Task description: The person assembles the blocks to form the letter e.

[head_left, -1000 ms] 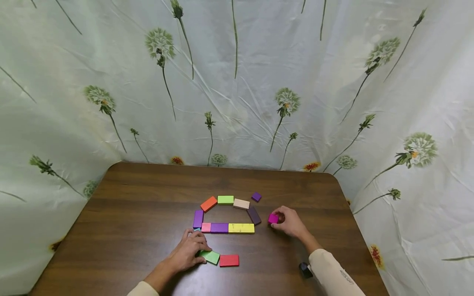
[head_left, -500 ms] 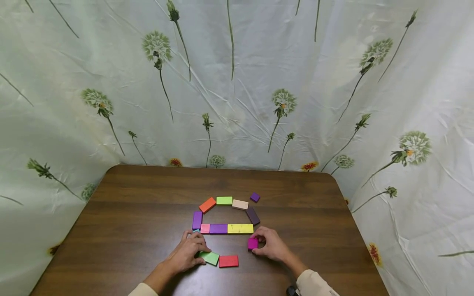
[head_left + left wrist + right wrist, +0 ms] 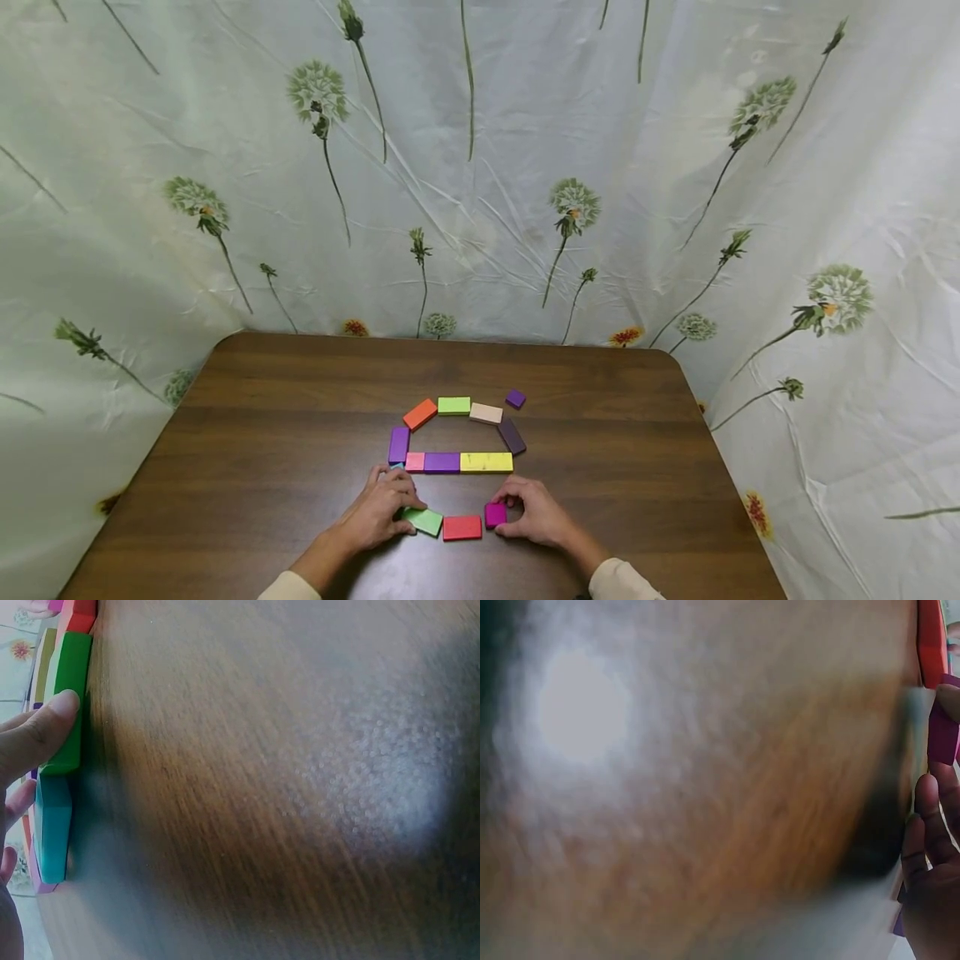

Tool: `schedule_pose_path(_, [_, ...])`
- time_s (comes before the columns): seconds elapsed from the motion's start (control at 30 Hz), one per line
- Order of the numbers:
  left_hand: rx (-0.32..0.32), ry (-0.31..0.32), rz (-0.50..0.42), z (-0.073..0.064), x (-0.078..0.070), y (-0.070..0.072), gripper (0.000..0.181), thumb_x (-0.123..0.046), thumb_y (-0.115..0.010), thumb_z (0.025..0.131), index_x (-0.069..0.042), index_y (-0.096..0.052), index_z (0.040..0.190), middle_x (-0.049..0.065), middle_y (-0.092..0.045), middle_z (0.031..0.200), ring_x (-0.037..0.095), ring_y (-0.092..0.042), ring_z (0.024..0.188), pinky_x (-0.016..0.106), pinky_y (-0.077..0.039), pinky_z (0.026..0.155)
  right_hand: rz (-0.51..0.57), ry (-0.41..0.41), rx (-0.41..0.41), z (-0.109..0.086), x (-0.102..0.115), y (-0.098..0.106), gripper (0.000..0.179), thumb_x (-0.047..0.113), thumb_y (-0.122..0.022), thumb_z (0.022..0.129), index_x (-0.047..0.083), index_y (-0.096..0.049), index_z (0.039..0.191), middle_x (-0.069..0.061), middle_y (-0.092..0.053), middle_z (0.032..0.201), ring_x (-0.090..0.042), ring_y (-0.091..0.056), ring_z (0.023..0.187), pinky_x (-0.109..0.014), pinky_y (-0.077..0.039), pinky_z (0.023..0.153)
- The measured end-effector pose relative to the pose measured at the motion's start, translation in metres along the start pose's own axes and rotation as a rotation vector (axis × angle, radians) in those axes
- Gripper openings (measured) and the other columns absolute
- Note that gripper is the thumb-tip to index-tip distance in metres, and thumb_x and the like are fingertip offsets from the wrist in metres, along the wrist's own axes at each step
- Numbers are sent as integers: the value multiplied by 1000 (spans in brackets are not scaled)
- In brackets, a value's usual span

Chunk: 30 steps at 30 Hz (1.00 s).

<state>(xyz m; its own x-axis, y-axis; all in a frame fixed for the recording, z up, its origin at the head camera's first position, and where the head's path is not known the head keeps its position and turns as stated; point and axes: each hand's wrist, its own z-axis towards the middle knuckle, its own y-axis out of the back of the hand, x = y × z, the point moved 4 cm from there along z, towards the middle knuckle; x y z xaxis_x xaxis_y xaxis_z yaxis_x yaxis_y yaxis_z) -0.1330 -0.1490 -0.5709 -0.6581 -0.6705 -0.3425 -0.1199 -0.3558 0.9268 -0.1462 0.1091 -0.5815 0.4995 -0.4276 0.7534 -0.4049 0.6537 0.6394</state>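
My right hand (image 3: pixel 542 514) pinches a small magenta block (image 3: pixel 495 515) between thumb and fingers, just right of a flat red block (image 3: pixel 462 527). In the right wrist view the magenta block (image 3: pixel 943 731) is close to the end of the red one. At the front left, my left hand (image 3: pixel 377 510) grips a light green block (image 3: pixel 424 522), the thumb on its near side in the left wrist view. A teal block (image 3: pixel 55 829) sits end to end with the green one there; in the head view the hand mostly covers it.
Behind the hands, a row of pink (image 3: pixel 415 462), purple (image 3: pixel 442 462) and yellow (image 3: pixel 486 462) blocks lies flat. An arch of orange (image 3: pixel 420 414), lime (image 3: pixel 454 406), beige (image 3: pixel 486 413) and other blocks rises behind it. A small purple block (image 3: pixel 515 399) lies apart on the brown table (image 3: pixel 300 417).
The right hand has carried the magenta block from the right of the arch toward the front left, up beside the red block. The left hand has stayed on the green block.
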Motion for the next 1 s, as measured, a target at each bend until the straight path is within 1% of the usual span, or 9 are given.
schedule_pose_path(0.17, [-19,-20,15,1,0,0,30,-30,-84,67,-18,-78,93,-12,-62,85,14,-50,94,51,-31,86,-64,48,2,-1,2,-4,29,11,-82,66,11,-71,93,7,-60,82,-4,-52,76,-17,-41,69])
schedule_pose_path(0.33, [-32,-25,18,1,1,-1,30,-30,-84,66,-17,-78,93,-11,-62,86,15,-50,94,50,-31,86,-95,66,-20,-1,2,-6,30,11,-83,64,12,-72,93,7,-63,85,-3,-54,79,-18,-36,72])
schedule_pose_path(0.43, [-32,-27,18,1,0,0,30,-30,-85,66,-17,-78,93,-11,-62,85,15,-51,94,50,-30,85,-100,54,-24,-3,1,-8,31,12,-83,64,12,-73,93,8,-64,87,-3,-55,84,-19,-34,74])
schedule_pose_path(0.53, [-31,-25,19,1,0,0,30,-30,-85,65,-17,-78,92,-11,-61,85,14,-51,94,50,-30,85,-103,25,-17,-4,1,-9,31,15,-84,66,14,-73,94,8,-64,90,-3,-55,90,-22,-33,77])
schedule_pose_path(0.63, [-22,-19,10,1,1,0,30,-30,-84,66,-17,-78,93,-12,-61,85,14,-50,94,51,-30,85,-104,-9,-13,-4,0,-10,31,17,-84,66,14,-73,95,9,-63,91,-4,-54,91,-24,-33,78])
schedule_pose_path(0.73, [-17,-14,0,1,1,-1,30,-29,-84,67,-17,-78,93,-12,-61,85,14,-50,94,52,-30,86,-108,-18,-15,-4,0,-11,31,18,-84,66,15,-73,95,10,-63,91,-4,-54,92,-25,-34,79])
schedule_pose_path(0.8, [-24,-16,-4,1,1,-1,30,-29,-85,66,-17,-78,92,-12,-61,85,14,-50,94,52,-30,86,-113,-12,-19,-4,0,-11,31,18,-85,66,15,-73,94,10,-63,91,-4,-54,92,-25,-34,79])
schedule_pose_path(0.93, [-82,-56,5,0,0,-1,31,-30,-86,62,-17,-77,89,-11,-60,83,14,-50,92,49,-29,84,-125,11,-24,-4,0,-12,32,19,-85,65,15,-73,94,10,-63,90,-4,-54,91,-23,-34,78])
schedule_pose_path(1.0, [-97,-70,8,0,0,0,31,-30,-86,62,-17,-77,89,-11,-60,83,14,-50,92,48,-29,83,-128,15,-21,-4,1,-12,31,19,-85,65,16,-72,93,10,-64,90,-4,-54,91,-23,-34,78])
